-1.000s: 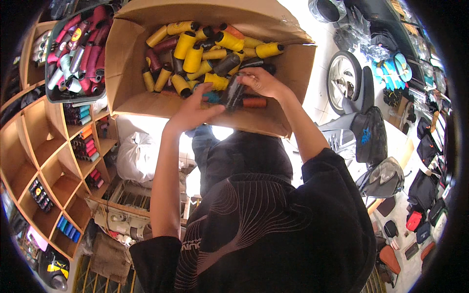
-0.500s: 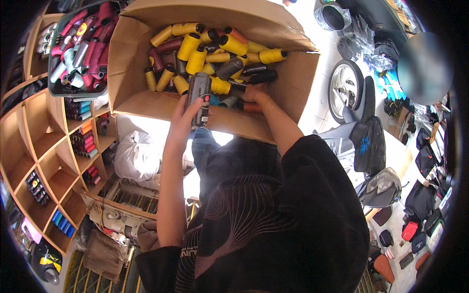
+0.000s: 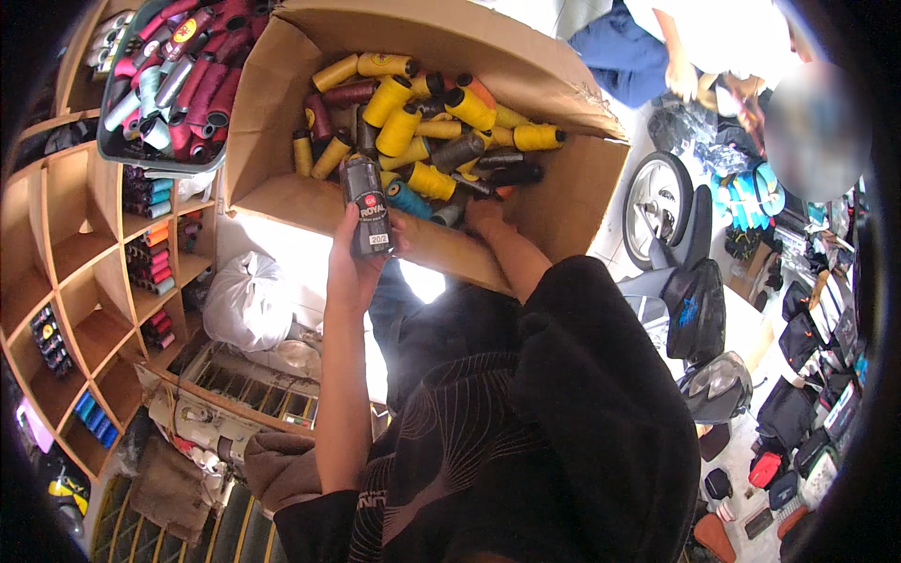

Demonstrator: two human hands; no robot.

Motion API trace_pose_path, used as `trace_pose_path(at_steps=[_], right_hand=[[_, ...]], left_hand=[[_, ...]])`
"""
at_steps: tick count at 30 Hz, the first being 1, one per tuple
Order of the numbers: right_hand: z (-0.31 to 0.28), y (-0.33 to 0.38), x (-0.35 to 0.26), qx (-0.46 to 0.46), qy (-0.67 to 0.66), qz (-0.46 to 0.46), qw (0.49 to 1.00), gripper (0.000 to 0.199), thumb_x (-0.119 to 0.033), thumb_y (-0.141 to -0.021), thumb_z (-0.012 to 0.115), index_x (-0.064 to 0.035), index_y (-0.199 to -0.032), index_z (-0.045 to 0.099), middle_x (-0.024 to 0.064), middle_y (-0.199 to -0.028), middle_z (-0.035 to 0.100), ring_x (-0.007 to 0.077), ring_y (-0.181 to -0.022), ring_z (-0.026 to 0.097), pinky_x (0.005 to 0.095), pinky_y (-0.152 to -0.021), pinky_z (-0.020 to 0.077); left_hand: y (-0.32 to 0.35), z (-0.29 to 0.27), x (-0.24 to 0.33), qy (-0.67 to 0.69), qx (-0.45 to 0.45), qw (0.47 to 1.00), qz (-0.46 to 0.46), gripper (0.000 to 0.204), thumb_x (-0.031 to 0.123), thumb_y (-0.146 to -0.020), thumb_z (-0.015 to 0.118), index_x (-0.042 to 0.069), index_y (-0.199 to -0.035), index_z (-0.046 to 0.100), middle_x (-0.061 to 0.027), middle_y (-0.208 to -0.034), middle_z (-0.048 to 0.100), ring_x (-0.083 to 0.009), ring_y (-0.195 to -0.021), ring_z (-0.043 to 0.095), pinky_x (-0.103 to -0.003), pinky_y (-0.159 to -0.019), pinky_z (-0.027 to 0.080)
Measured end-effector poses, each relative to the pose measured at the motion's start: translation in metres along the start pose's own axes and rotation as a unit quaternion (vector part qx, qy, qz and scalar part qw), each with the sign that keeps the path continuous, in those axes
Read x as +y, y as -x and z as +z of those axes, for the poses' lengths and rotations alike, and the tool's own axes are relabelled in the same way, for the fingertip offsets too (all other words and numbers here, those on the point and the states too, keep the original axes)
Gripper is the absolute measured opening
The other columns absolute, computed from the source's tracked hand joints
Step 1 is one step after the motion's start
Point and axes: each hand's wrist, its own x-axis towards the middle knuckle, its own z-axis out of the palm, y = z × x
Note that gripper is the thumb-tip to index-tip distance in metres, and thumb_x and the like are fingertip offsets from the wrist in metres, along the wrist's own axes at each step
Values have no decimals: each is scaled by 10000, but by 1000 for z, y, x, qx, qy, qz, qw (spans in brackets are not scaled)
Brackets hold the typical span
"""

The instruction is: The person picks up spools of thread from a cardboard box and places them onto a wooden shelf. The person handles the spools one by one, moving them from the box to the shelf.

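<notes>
My left hand (image 3: 355, 267) grips a dark grey thread spool (image 3: 367, 207) with a round red label, held upright in front of the near flap of a big cardboard box (image 3: 572, 188). Inside the box lie several spools, mostly yellow (image 3: 399, 127), with some dark and maroon ones. My right hand (image 3: 485, 216) reaches over the near edge into the box among the spools; its fingers are partly hidden and I cannot tell whether they hold anything.
A dark crate of red, maroon and grey spools (image 3: 169, 80) sits left of the box. Wooden cubby shelves (image 3: 80, 281) with thread fill the left side. A white bag (image 3: 246, 300), a wheel (image 3: 657, 202) and another person (image 3: 713, 56) are around.
My left hand has lifted the dark grey spool out of the box and drawn it toward me. The right hand has stayed in the box.
</notes>
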Motion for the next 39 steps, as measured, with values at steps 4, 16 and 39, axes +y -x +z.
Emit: trace_pose_path(at_steps=[4,16,39], right_hand=[[-2,1,1,41,9,-13,999,435,-243,-1039,330,-55,-1322,601,224,-1229,674,406,-1167,637,495,-977,510],[-136,121,0,103,-129,49,985,612,-387,-786,764,-43,-1275,633,224,-1194,676,335,-1163,647,396,-947,536],[-192,281,-352,-112,-572,-365,726,625,-47,-650,635,35,-1260,521,176,-1130,656,309,-1037,675,411,-940,524]], left_hand=[[-5,-4,-4,-32,13,999,-1,467,426,-1039,477,19,-1256,548,-178,-952,683,-259,-820,669,-406,-753,557],[33,-30,6,-23,10,999,37,407,390,-1034,485,32,-1212,558,-182,-987,690,-246,-815,680,-374,-711,550],[223,-241,149,65,10,964,259,476,237,-944,673,-4,-1315,498,-106,-977,630,-230,-763,699,-363,-676,596]])
